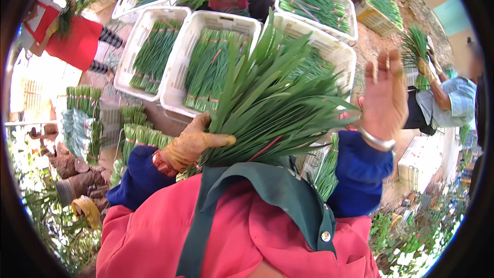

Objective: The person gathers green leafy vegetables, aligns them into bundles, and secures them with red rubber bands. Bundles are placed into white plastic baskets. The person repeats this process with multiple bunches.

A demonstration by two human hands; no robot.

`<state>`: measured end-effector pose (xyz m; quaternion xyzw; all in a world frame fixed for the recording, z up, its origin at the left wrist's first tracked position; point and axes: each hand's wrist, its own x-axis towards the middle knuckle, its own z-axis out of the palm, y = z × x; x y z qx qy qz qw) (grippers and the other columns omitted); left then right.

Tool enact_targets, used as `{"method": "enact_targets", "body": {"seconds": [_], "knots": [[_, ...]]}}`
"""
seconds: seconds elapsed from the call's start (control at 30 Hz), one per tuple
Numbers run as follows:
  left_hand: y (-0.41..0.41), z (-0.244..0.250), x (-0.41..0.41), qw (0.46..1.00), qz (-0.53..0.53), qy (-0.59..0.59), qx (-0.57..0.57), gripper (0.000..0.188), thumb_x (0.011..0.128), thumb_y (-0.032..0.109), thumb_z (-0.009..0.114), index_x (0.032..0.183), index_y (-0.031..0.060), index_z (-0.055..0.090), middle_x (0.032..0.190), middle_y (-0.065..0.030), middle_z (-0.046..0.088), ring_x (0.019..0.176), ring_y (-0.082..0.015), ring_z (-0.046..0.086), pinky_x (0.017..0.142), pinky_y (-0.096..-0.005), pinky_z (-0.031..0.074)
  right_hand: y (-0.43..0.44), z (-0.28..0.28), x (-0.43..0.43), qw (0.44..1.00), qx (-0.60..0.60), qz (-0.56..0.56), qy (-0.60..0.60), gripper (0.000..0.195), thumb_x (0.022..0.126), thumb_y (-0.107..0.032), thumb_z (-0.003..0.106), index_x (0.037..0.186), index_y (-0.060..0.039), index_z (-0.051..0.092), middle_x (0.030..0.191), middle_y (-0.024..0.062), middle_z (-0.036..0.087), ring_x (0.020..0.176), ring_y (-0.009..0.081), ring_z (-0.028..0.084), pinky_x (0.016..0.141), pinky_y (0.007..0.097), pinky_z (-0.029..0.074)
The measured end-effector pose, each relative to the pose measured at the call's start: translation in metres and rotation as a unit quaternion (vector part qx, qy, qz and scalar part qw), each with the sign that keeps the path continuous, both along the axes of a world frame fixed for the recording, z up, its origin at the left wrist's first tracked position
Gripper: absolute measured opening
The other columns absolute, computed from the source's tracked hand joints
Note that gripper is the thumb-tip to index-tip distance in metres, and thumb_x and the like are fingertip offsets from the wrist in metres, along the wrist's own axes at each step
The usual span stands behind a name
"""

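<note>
My left hand (193,139), in a yellowish work glove, grips a large bunch of long green leaves (262,100), which look like garlic chives. Leaf tips fan out up and to the right. A thin pink strip (265,148) lies across the bunch's lower part; whether it ties the bunch cannot be told. Raised to the right of the leaves is my right hand (384,96), blurred, its palm showing and holding nothing. A silver bangle (376,139) circles that wrist. Pale coverings seem to sit on some of its fingertips.
White plastic crates (173,60) of tied chive bundles (216,65) stand ahead. More bundles (148,135) are stacked at left. A person in a red apron (73,40) stands far left; another in a light blue shirt (455,96) holds chives at right. Someone sits behind the crates.
</note>
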<state>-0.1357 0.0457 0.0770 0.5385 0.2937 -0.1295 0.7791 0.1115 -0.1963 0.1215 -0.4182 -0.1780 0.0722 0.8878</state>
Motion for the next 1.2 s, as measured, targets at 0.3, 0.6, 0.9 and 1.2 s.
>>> {"method": "enact_targets", "body": {"seconds": [0.3,0.6,0.9,1.2], "knots": [[0.001,-0.001,0.009,0.996,0.064,0.006,-0.060,0.066,0.075,0.005,0.081,0.133,-0.0016,0.051,0.121,-0.0099,0.063,0.111,-0.0191,0.060,0.099,-0.0329,0.047,-0.058,-0.004,-0.049,0.648,-0.659,0.178,-0.337,0.008,0.073,-0.002,0.072,0.078,-0.0006,0.065,0.085,0.0143,0.061,0.075,0.0313,0.061,0.066,0.0385,0.048],[-0.002,0.003,0.021,0.999,0.023,0.013,-0.042,0.063,0.075,0.009,0.081,0.130,-0.0023,0.053,0.116,-0.0089,0.064,0.105,-0.0177,0.061,0.094,-0.0301,0.048,0.076,0.032,-0.073,0.670,-0.458,-0.051,-0.582,0.029,0.061,-0.007,0.076,0.089,-0.0072,0.068,0.108,0.0065,0.061,0.104,0.0304,0.055,0.093,0.0440,0.042],[-0.002,0.010,0.019,0.999,0.031,0.021,-0.028,0.062,0.073,0.011,0.083,0.126,-0.0031,0.054,0.113,-0.0085,0.064,0.104,-0.0163,0.061,0.093,-0.0292,0.048,0.097,-0.009,-0.068,0.692,-0.492,-0.032,-0.527,0.019,0.069,-0.008,0.073,0.088,-0.0096,0.069,0.110,0.0036,0.059,0.109,0.0314,0.052,0.097,0.0452,0.039],[-0.001,0.010,0.022,1.000,0.029,0.009,-0.008,0.055,0.075,0.012,0.081,0.121,-0.0054,0.057,0.106,-0.0096,0.067,0.095,-0.0151,0.063,0.087,-0.0276,0.051,0.107,-0.015,-0.069,0.709,-0.473,0.009,-0.523,0.017,0.069,-0.005,0.073,0.083,-0.0071,0.063,0.110,0.0054,0.059,0.109,0.0328,0.051,0.097,0.0449,0.038]]}}
